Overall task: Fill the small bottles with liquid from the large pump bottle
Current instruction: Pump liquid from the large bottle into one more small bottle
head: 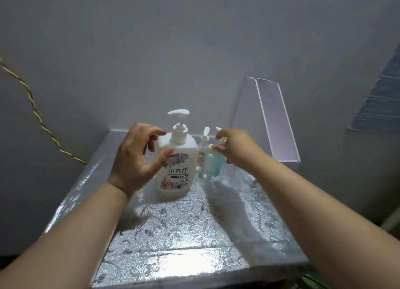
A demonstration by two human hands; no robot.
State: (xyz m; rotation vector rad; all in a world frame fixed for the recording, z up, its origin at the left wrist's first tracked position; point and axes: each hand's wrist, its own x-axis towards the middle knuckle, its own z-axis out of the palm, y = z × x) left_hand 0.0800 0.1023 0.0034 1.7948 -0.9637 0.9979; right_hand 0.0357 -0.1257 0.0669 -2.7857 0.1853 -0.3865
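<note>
The large white pump bottle [176, 159] with a flowered label stands upright at the back of the silver patterned table [184, 223]. My left hand [136, 156] curls around its left side with the fingers apart and the thumb against the label. Right of it stands a cluster of small bottles: a pale blue one [208, 163], a teal one [217, 165] and a clear one with a white pump [204, 137] behind. My right hand [236, 148] reaches over them, its fingertips pinched around the white pump top of the teal bottle.
A clear acrylic stand [275, 120] leans against the wall at the back right. A yellow-and-red twisted cord [34, 107] hangs along the wall on the left. The table's front edge [194, 275] is near me.
</note>
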